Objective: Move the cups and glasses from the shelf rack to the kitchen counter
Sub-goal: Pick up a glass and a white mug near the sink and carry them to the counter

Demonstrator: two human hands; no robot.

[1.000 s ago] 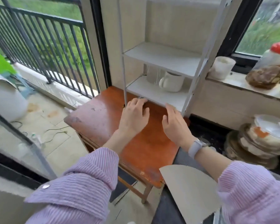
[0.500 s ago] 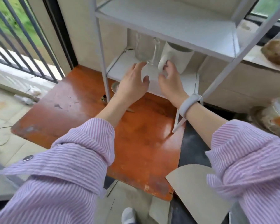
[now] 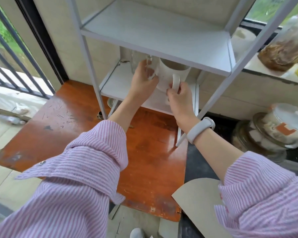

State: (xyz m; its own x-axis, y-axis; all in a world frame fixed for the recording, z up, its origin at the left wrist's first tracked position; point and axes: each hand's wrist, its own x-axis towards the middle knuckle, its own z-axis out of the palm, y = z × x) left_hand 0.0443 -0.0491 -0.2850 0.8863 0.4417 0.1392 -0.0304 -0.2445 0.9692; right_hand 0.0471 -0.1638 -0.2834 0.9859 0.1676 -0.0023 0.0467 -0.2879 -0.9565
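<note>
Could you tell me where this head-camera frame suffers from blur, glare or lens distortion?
In the head view, the left hand at the clear glass is smeared by motion; daylight glare washes over the wooden table; the wide lens bows the shelf rack posts outward; the white mug and right hand stay fairly sharp.

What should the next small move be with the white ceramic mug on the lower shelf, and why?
Probably draw the white ceramic mug straight out toward you, kept low. The right hand already pinches its handle, the left hand steadies its side, and the white metal shelf board sits close above its rim.
</note>
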